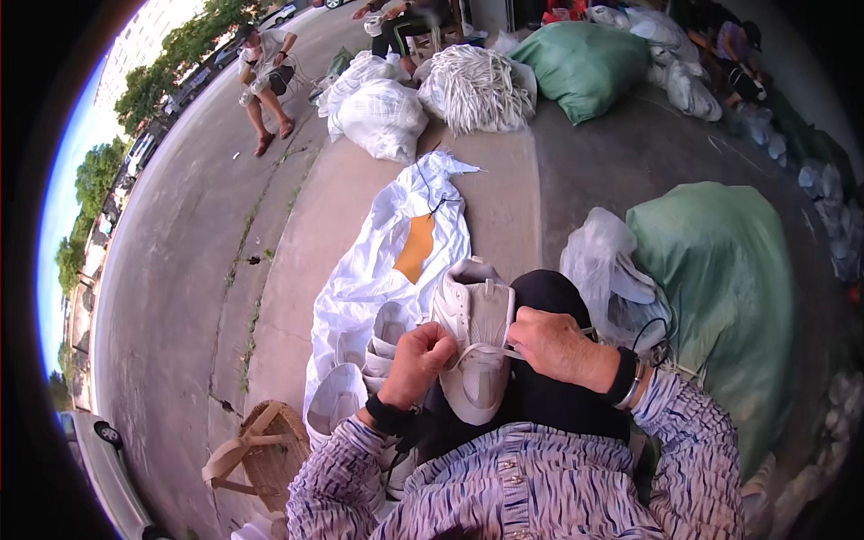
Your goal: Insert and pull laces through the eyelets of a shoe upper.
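Note:
A pale sneaker (477, 382) rests on my lap with its toe toward me and its tongue showing. A light shoelace (490, 349) runs across the front of the eyelets. My left hand (416, 360) is closed at the shoe's left side, pinching one end of the lace. On the other side my right hand (560, 346) pinches the lace and draws it out to the right. Both wrists wear dark bands. Several more white shoes (335, 398) stand to my left on a white plastic sheet (360, 270).
A clear bag of shoes (612, 270) and a large green sack (720, 261) stand at my right. A woven stool (270, 450) is at lower left. Ahead lie a white sack (382, 117), a bundle of laces (477, 90) and another green sack (585, 67). A person (265, 76) sits far left.

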Demonstrator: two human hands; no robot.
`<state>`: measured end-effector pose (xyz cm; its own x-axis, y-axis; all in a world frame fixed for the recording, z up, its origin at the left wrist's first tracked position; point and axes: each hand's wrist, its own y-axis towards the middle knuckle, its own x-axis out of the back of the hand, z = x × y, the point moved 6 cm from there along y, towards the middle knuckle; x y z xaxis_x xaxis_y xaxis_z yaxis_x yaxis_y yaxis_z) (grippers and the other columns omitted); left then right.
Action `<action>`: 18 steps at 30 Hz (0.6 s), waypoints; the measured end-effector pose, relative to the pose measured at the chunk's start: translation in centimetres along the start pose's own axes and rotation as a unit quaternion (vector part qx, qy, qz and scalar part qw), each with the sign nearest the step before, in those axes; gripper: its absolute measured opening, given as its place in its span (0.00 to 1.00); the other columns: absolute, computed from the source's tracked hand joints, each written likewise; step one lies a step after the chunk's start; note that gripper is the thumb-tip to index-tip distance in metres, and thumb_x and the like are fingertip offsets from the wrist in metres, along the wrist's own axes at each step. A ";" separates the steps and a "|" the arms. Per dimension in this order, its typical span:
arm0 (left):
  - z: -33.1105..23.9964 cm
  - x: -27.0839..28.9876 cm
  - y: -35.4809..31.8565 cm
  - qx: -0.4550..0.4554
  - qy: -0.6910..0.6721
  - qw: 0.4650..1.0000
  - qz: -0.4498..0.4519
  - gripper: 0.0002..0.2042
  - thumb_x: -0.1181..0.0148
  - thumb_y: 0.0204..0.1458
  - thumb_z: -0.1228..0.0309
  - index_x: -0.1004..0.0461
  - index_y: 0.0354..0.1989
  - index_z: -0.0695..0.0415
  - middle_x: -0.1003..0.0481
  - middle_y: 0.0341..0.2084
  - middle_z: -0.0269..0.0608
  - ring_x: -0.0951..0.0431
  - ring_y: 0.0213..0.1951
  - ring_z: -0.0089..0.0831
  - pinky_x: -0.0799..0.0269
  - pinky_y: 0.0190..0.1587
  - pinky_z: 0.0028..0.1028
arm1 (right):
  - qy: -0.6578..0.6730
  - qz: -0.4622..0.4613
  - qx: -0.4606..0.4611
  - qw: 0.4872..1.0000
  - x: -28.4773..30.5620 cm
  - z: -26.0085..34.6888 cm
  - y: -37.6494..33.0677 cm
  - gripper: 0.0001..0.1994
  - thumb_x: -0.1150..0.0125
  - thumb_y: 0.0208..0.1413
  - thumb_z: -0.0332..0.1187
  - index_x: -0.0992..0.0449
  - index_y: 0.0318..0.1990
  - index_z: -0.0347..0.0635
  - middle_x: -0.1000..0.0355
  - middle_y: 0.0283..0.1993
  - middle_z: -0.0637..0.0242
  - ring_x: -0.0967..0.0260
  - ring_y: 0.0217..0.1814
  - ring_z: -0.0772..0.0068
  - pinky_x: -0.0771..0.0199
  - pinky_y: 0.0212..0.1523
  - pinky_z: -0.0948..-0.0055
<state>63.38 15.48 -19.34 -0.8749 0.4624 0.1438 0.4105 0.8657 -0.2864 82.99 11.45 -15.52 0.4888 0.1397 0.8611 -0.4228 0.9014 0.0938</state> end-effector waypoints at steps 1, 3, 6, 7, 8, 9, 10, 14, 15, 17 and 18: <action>-0.6 -0.1 0.0 -0.025 0.079 0.996 -0.015 0.07 0.43 0.54 0.69 0.26 0.29 0.60 0.27 0.22 0.35 0.28 0.25 0.23 0.33 0.29 0.26 | -0.009 0.002 -0.001 1.000 0.0 0.1 0.1 0.03 0.42 0.51 0.25 0.23 0.32 0.38 0.31 0.35 0.57 0.25 0.37 0.54 0.24 0.38 0.60; -3.5 -0.6 -0.6 -0.185 0.338 0.920 -0.073 0.06 0.41 0.51 0.68 0.27 0.30 0.57 0.25 0.25 0.43 0.21 0.27 0.38 0.29 0.29 0.37 | -0.069 -0.003 0.028 0.997 0.3 0.7 0.3 0.03 0.41 0.50 0.27 0.24 0.32 0.42 0.33 0.36 0.59 0.28 0.40 0.59 0.26 0.37 0.61; -5.7 -1.6 -0.4 -0.224 0.448 0.865 -0.037 0.06 0.41 0.50 0.69 0.29 0.27 0.57 0.25 0.25 0.43 0.22 0.29 0.46 0.27 0.30 0.40 | -0.204 -0.088 0.141 0.965 1.5 2.1 0.5 0.02 0.45 0.51 0.31 0.28 0.32 0.45 0.35 0.37 0.62 0.34 0.41 0.66 0.37 0.34 0.68; -6.5 -1.6 -0.3 -0.235 0.455 0.859 -0.019 0.07 0.40 0.50 0.70 0.30 0.26 0.57 0.26 0.22 0.43 0.23 0.26 0.47 0.27 0.31 0.39 | -0.220 -0.109 0.173 0.954 1.9 2.4 0.6 0.03 0.46 0.52 0.31 0.29 0.32 0.45 0.35 0.37 0.63 0.33 0.41 0.67 0.35 0.35 0.69; -6.3 -1.5 0.0 -0.179 0.508 0.842 0.041 0.06 0.38 0.49 0.68 0.26 0.30 0.55 0.25 0.33 0.42 0.22 0.36 0.43 0.25 0.38 0.38 | -0.228 -0.092 0.191 0.950 1.7 2.4 0.7 0.03 0.45 0.51 0.31 0.28 0.32 0.44 0.34 0.38 0.64 0.33 0.41 0.68 0.34 0.36 0.70; -7.7 -1.6 -0.3 -0.255 0.528 0.810 0.032 0.07 0.37 0.49 0.67 0.25 0.33 0.55 0.26 0.39 0.42 0.24 0.41 0.43 0.26 0.42 0.37 | -0.238 -0.062 0.205 0.947 1.5 2.4 0.9 0.03 0.45 0.51 0.31 0.28 0.33 0.44 0.34 0.38 0.64 0.33 0.41 0.68 0.33 0.37 0.71; -8.9 -1.6 -0.7 -0.327 0.544 0.772 0.020 0.09 0.36 0.48 0.67 0.24 0.37 0.54 0.28 0.44 0.42 0.27 0.47 0.42 0.27 0.47 0.37 | -0.239 -0.041 0.216 0.946 1.2 2.4 1.1 0.04 0.45 0.51 0.30 0.27 0.35 0.44 0.33 0.38 0.65 0.32 0.41 0.69 0.32 0.37 0.72; -10.4 -2.5 -0.4 -0.438 0.588 0.668 0.130 0.19 0.34 0.47 0.65 0.24 0.49 0.54 0.36 0.58 0.43 0.40 0.63 0.40 0.39 0.62 0.38 | -0.217 -0.005 0.268 0.939 0.5 3.1 2.0 0.18 0.47 0.53 0.27 0.30 0.53 0.44 0.30 0.39 0.63 0.29 0.41 0.67 0.27 0.38 0.69; -10.0 -2.8 0.0 -0.425 0.605 0.651 0.170 0.19 0.35 0.48 0.66 0.24 0.50 0.54 0.35 0.58 0.44 0.40 0.63 0.39 0.40 0.63 0.38 | -0.212 0.033 0.261 0.941 0.1 2.9 2.4 0.19 0.47 0.53 0.27 0.31 0.54 0.44 0.30 0.39 0.62 0.28 0.40 0.65 0.26 0.38 0.67; -9.7 -2.8 1.1 -0.405 0.619 0.641 0.205 0.14 0.37 0.50 0.66 0.22 0.45 0.53 0.31 0.53 0.39 0.38 0.60 0.38 0.39 0.61 0.36 | -0.145 0.007 0.292 0.945 0.6 3.2 2.6 0.20 0.45 0.53 0.27 0.31 0.55 0.44 0.29 0.40 0.59 0.27 0.41 0.60 0.25 0.39 0.63; -9.2 -2.8 1.5 -0.391 0.622 0.637 0.233 0.12 0.37 0.49 0.66 0.22 0.42 0.53 0.29 0.49 0.38 0.36 0.58 0.37 0.37 0.60 0.36 | -0.147 0.040 0.269 0.951 0.5 2.6 2.7 0.17 0.45 0.52 0.27 0.27 0.51 0.44 0.29 0.40 0.59 0.27 0.41 0.59 0.25 0.39 0.62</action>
<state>68.80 17.25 -11.46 0.0699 0.0768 0.9946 0.9791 0.1857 -0.0832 80.08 12.90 -13.57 0.2364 0.0070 0.9716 -0.8175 0.5420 0.1950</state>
